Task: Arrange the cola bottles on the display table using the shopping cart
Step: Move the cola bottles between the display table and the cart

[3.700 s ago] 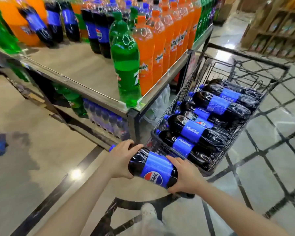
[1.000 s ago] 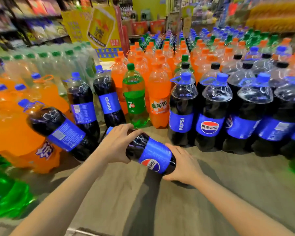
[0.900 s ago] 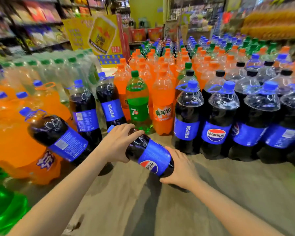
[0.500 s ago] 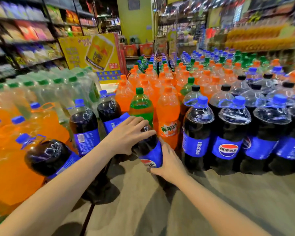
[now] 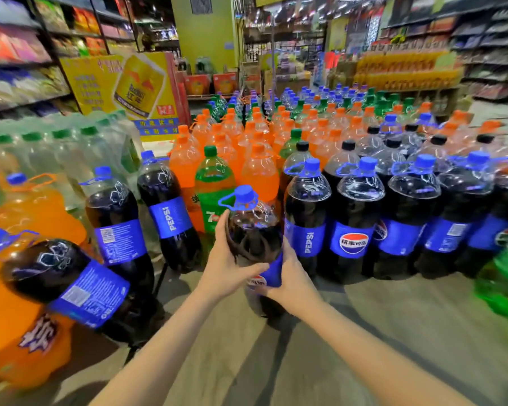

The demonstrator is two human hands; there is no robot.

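Cola bottles w/ blue caps & blue labels stand in a row along the front of the display table, at right of centre; bare grey tabletop lies in front of them. Behind: a wide block of orange soda bottles, w/ green-capped and black-capped bottles mixed in, running far back. At left: shrink-wrapped clear bottles w/ green caps, and behind those a yellow poster showing a can. 2 more upright cola bottles stand left of centre; 1 tilted cola bottle leans toward the left over a big orange bottle at the near-left edge. A green 7-Up bottle stands just behind the hands. A blurred green bottle shows at the right edge.

Held cola bottle: roughly upright, cap tipped slightly left, just beside the leftmost bottle of the front row; whether its base touches the tabletop cannot be told. Left hand grips its left side, fingers curled round the shoulder, thumb across the front above the label. Right hand grips the right side at label height, fingers wrapped round the back, thumb at the front. Both forearms enter from the bottom edge. The cart is out of frame.
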